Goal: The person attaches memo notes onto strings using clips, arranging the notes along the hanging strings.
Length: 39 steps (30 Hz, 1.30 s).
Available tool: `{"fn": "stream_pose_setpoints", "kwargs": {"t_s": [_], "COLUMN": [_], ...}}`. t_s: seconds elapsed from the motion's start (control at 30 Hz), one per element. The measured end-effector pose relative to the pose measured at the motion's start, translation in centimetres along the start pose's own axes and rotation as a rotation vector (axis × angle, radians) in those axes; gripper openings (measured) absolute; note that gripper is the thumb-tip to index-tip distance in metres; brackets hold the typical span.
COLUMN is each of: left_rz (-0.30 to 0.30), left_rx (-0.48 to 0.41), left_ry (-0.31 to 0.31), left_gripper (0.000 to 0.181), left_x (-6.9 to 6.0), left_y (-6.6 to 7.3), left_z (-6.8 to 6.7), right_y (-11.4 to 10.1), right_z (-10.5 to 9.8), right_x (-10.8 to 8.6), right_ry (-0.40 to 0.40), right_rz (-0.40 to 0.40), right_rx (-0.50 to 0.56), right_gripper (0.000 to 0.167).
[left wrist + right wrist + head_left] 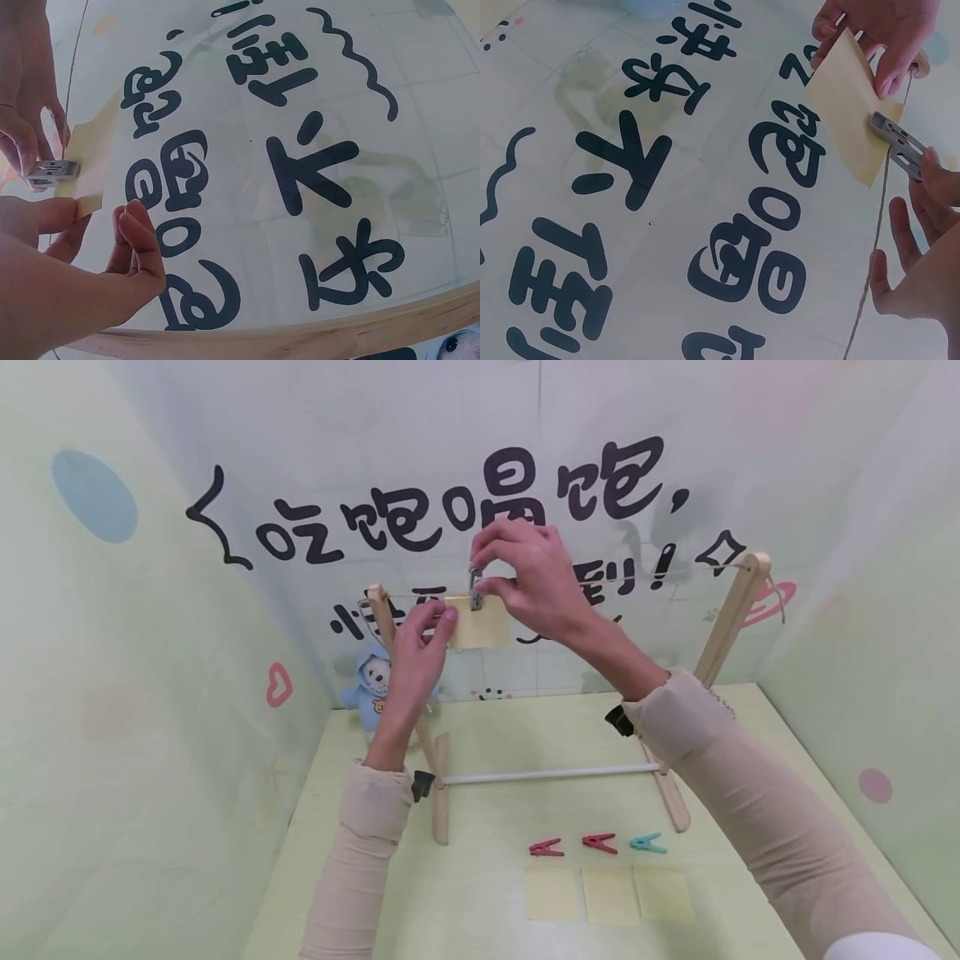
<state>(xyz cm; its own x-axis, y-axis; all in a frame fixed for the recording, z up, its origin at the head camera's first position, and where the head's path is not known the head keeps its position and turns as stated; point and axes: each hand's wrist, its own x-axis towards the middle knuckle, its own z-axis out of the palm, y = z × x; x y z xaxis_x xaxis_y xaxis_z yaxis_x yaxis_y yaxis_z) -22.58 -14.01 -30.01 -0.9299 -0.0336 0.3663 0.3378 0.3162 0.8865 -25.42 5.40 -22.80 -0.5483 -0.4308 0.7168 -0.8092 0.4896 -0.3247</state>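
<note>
A yellow paper note (487,625) hangs at the string (886,180) stretched between two wooden posts. My left hand (422,647) pinches its left edge between thumb and finger. At the note's top edge sits a grey clothespin (897,142), its jaws over the paper and string. My right hand (536,578) holds the clothespin's handle end between thumb and fingers. In the left wrist view the clothespin (54,172) lies just above my left thumb, and the note (90,165) is partly hidden by my fingers.
Two red clothespins (546,847) and a blue one (648,842) lie on the table (480,893) above three yellow notes (553,894). A white rod (551,772) joins the wooden stand's feet. Behind the left post (382,618) sits a blue plush toy (369,693); the right post (727,618) stands opposite.
</note>
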Motion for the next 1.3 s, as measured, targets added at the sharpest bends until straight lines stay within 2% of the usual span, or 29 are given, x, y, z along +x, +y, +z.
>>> {"fn": "stream_pose_setpoints", "kwargs": {"t_s": [0.27, 0.47, 0.53, 0.63, 0.83, 1.0, 1.1, 1.3], "left_rz": [0.001, 0.002, -0.005, -0.02, -0.029, -0.038, -0.047, -0.082], "left_rx": [0.023, 0.009, 0.007, 0.001, -0.011, -0.012, -0.007, -0.002], "left_ry": [-0.011, -0.003, 0.001, -0.001, -0.011, -0.008, -0.007, -0.032], "left_gripper": [0.031, 0.03, 0.03, 0.031, 0.032, 0.03, 0.029, 0.032], "left_x": [-0.1, -0.2, -0.3, -0.5, -0.7, -0.9, -1.0, -1.3], "left_y": [-0.3, -0.7, -0.8, -0.9, -0.9, -1.0, -1.2, -1.8], "left_z": [0.2, 0.4, 0.4, 0.3, 0.4, 0.4, 0.5, 0.6], "right_y": [0.3, 0.5, 0.5, 0.4, 0.4, 0.7, 1.0, 1.5], "right_z": [-0.4, -0.7, -1.0, -1.4, -3.2, -5.2, -6.4, -8.4], "right_x": [-0.4, -1.0, -1.4, -2.4, -5.7, -9.2, -11.2, -14.9], "right_ry": [-0.098, -0.15, -0.136, -0.076, 0.075, 0.162, 0.186, 0.174], "right_rz": [0.066, 0.055, 0.042, 0.007, -0.024, -0.028, -0.007, 0.051], "right_rx": [-0.012, -0.003, 0.008, 0.042, 0.095, 0.069, 0.056, 0.021], "right_gripper": [0.028, 0.051, 0.057, 0.056, 0.034, 0.027, 0.029, 0.041]}}
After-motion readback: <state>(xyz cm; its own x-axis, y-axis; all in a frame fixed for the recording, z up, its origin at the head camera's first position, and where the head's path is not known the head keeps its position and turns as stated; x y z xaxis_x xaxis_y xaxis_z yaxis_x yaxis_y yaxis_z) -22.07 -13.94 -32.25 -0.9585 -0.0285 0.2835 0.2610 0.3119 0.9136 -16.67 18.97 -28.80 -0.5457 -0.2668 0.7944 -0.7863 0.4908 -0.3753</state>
